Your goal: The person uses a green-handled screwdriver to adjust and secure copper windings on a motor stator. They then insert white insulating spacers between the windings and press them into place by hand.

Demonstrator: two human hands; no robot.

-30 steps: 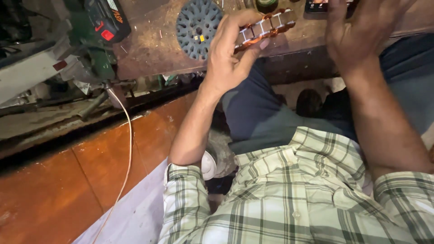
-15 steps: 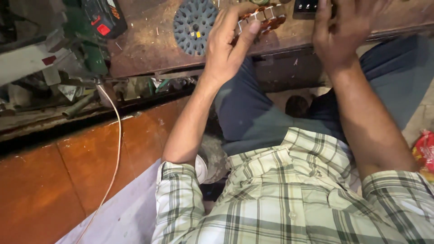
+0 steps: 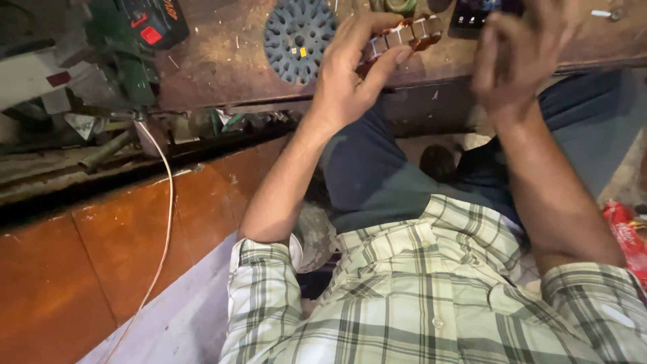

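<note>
My left hand [image 3: 350, 74] grips a ring-shaped motor winding [image 3: 404, 35] with copper coils and pale segments, holding it at the front edge of a worn wooden workbench [image 3: 222, 67]. My right hand [image 3: 519, 57] hovers just to its right, fingers curled and blurred, in front of a dark flat device [image 3: 472, 17] lying on the bench; whether it touches anything is unclear. A round blue-grey perforated disc [image 3: 298, 37] lies on the bench just left of my left hand.
A green power tool [image 3: 145, 30] with a red button sits at the bench's left, a white cable [image 3: 165, 222] trailing down over the orange-brown floor [image 3: 87, 269]. A red packet [image 3: 627, 232] lies at the right. My checked shirt and dark trousers fill the lower frame.
The view has shifted slightly. My right hand has dropped a little from the bench's top edge and curled. My left hand keeps hold of the winding.
</note>
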